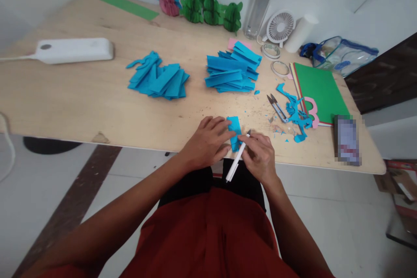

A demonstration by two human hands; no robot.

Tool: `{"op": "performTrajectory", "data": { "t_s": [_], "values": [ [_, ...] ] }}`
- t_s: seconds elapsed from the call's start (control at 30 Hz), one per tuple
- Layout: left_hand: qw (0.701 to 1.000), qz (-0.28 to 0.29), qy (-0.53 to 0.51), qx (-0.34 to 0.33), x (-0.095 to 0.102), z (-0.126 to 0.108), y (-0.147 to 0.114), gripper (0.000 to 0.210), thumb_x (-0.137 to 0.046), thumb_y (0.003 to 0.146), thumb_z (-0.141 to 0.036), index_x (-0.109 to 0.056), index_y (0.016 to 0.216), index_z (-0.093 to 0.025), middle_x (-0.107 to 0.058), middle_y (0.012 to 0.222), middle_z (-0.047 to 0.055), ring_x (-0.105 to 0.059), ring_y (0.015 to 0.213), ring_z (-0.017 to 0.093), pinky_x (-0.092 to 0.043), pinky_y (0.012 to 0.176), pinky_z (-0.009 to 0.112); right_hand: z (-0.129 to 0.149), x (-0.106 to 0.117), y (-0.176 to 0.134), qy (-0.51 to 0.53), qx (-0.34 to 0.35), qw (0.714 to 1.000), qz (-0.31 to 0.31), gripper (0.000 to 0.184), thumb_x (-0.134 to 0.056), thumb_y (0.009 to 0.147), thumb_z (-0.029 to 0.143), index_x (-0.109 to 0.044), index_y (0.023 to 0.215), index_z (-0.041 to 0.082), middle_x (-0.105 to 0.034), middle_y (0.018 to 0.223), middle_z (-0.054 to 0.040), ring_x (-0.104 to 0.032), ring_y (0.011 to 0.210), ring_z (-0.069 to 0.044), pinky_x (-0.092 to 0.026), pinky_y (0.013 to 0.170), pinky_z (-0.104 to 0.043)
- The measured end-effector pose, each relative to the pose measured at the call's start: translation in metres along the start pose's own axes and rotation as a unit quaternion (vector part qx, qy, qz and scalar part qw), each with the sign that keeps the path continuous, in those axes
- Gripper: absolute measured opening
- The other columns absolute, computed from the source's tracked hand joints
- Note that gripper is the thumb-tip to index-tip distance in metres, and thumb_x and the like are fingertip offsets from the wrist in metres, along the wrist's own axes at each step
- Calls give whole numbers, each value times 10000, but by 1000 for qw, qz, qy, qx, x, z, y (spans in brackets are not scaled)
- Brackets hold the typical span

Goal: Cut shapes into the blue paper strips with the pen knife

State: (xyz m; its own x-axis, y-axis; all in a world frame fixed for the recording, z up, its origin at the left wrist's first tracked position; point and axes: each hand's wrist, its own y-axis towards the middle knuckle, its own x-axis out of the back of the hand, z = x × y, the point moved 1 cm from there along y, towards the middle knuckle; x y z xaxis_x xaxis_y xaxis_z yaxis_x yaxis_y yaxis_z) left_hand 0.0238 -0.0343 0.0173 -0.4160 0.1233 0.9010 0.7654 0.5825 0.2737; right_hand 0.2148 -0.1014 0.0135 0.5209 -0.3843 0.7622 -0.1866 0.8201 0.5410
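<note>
A small blue paper strip (233,126) lies near the front edge of the table, between my two hands. My left hand (208,143) rests palm down at its left side, fingers spread, with fingertips on the paper. In my right hand (260,154) is a white pen (239,156); its dark tip points away from me and its clip end toward my lap. The right fingertips are at the strip's right edge. Beyond lie a pile of blue paper strips (231,71) and a second pile of cut blue pieces (159,80).
Thread snips (276,107) lie by blue paper scraps (298,113) at the right, next to coloured sheets (321,89) and a phone (347,139). Tape rolls (271,51), a fan (280,27), a bottle (262,4) and green paper figures (211,8) stand behind. A white power strip (76,50) lies left.
</note>
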Motion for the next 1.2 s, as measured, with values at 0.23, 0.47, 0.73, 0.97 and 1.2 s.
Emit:
{"op": "performTrajectory", "data": {
  "t_s": [0.23,0.47,0.73,0.97,1.2],
  "values": [
    [1000,-3,-5,4,2,-1,0,334,-515,871,-248,-621,1187,-229,-579,1324,102,-452,1270,318,-339,1078,536,0,0,-1,2,-4,1000,4,329,-562,851,114,-717,1110,245,-746,873,-52,-649,940,-239,-493,830,-401],
    [1000,-2,-6,1,1,-1,0,329,-504,874,-247,-620,1181,-220,-577,1318,107,-447,1266,325,-340,1070,543,1,0,0,1,3,1000,12,311,-566,861,122,-712,1104,248,-746,874,-45,-652,939,-237,-493,832,-403],
    [1000,-3,-17,3,2,0,1,323,-487,884,-239,-609,1182,-218,-583,1310,101,-453,1264,312,-343,1070,531,1,0,1,0,5,1000,15,318,-557,866,121,-704,1120,245,-742,874,-45,-652,942,-236,-499,831,-402],
    [999,-23,-17,19,-1,-3,1,353,-513,899,-338,-599,1172,-132,-590,1323,163,-472,1267,339,-357,1080,548,2,1,1,-4,19,1000,18,298,-548,873,110,-697,1107,218,-747,911,-66,-647,922,-231,-500,822,-392],
    [998,-46,8,34,-1,-9,-1,325,-533,903,-343,-612,1148,-146,-598,1330,158,-489,1269,339,-380,1063,557,2,1,0,0,28,1000,10,305,-529,890,110,-680,1136,209,-745,915,-71,-647,930,-230,-494,832,-402]
  ]
}}
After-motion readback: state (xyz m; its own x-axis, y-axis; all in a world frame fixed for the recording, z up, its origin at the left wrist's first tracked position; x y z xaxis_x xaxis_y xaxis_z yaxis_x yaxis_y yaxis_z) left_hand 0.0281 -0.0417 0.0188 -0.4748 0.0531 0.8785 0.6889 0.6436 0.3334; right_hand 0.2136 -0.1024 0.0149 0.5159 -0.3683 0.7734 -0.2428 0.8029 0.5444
